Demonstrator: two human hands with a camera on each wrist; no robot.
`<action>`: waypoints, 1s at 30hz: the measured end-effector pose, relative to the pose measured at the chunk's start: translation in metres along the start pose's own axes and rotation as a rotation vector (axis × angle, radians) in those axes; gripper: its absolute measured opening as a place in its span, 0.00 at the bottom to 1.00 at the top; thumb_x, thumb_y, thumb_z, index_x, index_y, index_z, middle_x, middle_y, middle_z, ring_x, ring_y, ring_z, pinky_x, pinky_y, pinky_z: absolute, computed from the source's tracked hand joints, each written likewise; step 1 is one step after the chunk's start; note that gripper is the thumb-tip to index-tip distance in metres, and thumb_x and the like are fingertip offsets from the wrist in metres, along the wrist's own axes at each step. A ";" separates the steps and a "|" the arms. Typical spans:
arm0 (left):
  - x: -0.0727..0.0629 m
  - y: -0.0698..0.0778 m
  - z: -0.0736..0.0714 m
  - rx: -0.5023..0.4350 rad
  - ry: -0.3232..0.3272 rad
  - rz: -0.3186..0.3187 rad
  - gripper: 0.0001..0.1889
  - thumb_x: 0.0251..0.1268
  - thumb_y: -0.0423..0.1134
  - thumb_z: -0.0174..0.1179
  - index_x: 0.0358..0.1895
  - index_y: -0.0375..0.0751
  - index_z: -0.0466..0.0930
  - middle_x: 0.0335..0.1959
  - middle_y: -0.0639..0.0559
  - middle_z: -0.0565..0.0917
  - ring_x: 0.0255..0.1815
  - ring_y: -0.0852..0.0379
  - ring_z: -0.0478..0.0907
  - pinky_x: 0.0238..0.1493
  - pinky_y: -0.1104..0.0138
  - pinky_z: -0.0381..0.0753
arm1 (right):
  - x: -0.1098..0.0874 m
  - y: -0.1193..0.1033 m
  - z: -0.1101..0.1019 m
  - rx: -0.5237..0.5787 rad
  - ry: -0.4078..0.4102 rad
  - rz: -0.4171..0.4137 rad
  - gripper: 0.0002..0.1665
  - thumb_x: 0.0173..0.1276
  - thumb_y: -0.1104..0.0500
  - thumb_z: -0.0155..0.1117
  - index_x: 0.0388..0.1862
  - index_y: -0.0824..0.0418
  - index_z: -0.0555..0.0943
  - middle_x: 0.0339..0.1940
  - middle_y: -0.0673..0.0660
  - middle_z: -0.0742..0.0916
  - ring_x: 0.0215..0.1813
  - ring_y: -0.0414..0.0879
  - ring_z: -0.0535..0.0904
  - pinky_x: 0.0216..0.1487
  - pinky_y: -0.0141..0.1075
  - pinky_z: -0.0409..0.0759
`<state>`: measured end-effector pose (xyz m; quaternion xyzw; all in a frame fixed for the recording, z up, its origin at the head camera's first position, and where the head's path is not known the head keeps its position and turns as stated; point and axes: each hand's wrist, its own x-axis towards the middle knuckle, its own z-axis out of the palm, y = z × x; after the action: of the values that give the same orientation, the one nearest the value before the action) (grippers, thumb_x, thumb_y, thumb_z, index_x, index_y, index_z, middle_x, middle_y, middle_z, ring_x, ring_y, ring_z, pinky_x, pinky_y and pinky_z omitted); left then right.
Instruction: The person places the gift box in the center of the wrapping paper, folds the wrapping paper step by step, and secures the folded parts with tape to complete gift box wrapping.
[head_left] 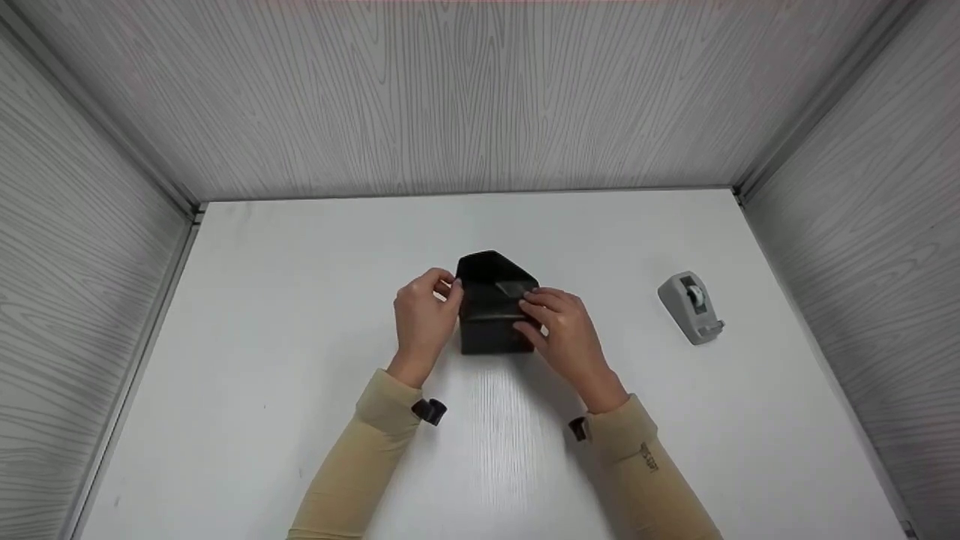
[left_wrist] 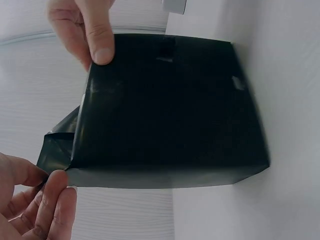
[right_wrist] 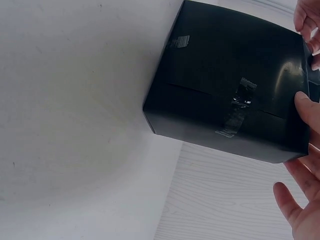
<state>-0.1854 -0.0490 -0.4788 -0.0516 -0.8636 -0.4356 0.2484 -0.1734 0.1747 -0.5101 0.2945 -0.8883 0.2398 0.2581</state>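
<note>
A black paper box point(head_left: 495, 336) stands on the table, its upper end loose, with a pointed flap point(head_left: 484, 264) raised at the back. Strips of clear tape point(right_wrist: 245, 92) cross a seam on one face. My left hand point(head_left: 427, 315) pinches the paper at the upper left corner, thumb against bent fingers, as the left wrist view shows up close. On the opposite side my right hand point(head_left: 559, 326) holds the upper right edge. Its thumb lies on the near face in the left wrist view, and its other fingers are partly hidden behind the paper.
A grey tape dispenser point(head_left: 690, 307) with a roll in it sits to the right on the white table point(head_left: 285, 337). Wood-grained panels point(head_left: 450, 97) wall the table at the back and on both sides.
</note>
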 end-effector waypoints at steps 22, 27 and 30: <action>0.002 0.000 -0.004 -0.017 -0.025 -0.015 0.05 0.61 0.37 0.66 0.34 0.38 0.85 0.24 0.54 0.84 0.20 0.61 0.79 0.25 0.65 0.78 | 0.000 -0.002 0.001 -0.010 0.011 0.019 0.18 0.59 0.57 0.76 0.46 0.65 0.87 0.48 0.60 0.87 0.55 0.54 0.80 0.55 0.50 0.75; -0.010 -0.004 0.000 -0.032 -0.068 0.002 0.05 0.58 0.33 0.65 0.35 0.37 0.86 0.26 0.52 0.85 0.24 0.60 0.81 0.28 0.64 0.80 | 0.000 -0.002 0.000 -0.005 0.026 0.019 0.19 0.59 0.57 0.76 0.46 0.65 0.87 0.48 0.60 0.87 0.55 0.55 0.80 0.55 0.51 0.75; -0.013 -0.006 0.005 -0.016 -0.083 0.062 0.04 0.59 0.31 0.65 0.35 0.36 0.87 0.29 0.51 0.84 0.28 0.57 0.82 0.33 0.64 0.81 | 0.000 -0.003 0.001 -0.006 0.025 0.025 0.18 0.59 0.56 0.76 0.46 0.65 0.87 0.49 0.60 0.87 0.55 0.54 0.80 0.55 0.50 0.75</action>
<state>-0.1781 -0.0478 -0.4917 -0.0982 -0.8678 -0.4319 0.2253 -0.1718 0.1726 -0.5099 0.2794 -0.8894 0.2439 0.2672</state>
